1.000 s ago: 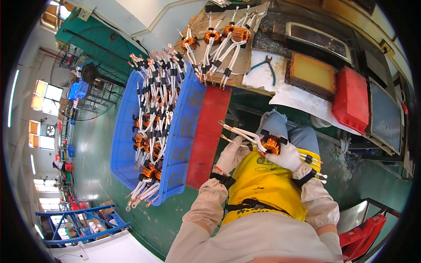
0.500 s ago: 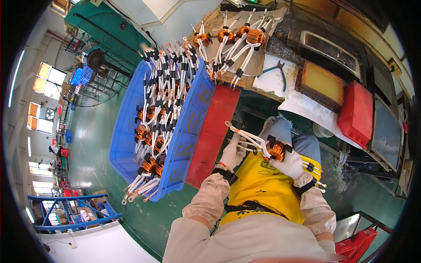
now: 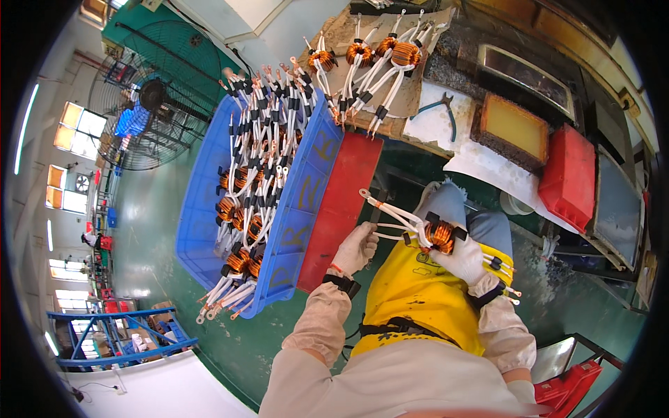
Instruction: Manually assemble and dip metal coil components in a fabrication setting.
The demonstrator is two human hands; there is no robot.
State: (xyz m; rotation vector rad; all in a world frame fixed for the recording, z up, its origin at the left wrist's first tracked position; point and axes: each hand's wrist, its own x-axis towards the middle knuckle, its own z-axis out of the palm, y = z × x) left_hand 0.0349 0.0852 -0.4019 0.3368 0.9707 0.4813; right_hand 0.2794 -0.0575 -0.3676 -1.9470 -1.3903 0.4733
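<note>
A copper-wound ring coil (image 3: 439, 236) with white leads and black sleeving is held over my lap by my right hand (image 3: 460, 263), whose fingers are wrapped round its lower side. Some leads with metal lugs stick out past that hand. My left hand (image 3: 354, 251), gloved in white like the right, is closed at the ends of the lower white leads (image 3: 391, 226); its fingers hide those ends. Another lead, with a ring lug (image 3: 364, 193), points up and left, free of the hand. A yellow apron (image 3: 404, 296) lies under the coil.
To the left, a blue crate (image 3: 282, 254) full of similar coils stands beside a red panel (image 3: 340, 209). The bench carries more coils (image 3: 359, 54), blue-handled pliers (image 3: 446, 115), a tray of yellowish material (image 3: 514, 129) and a red bin (image 3: 568, 177). A large fan (image 3: 153, 94) stands far left.
My left hand has moved left, away from the coil, to the far ends of the lower leads. The coil and my right hand have barely shifted.
</note>
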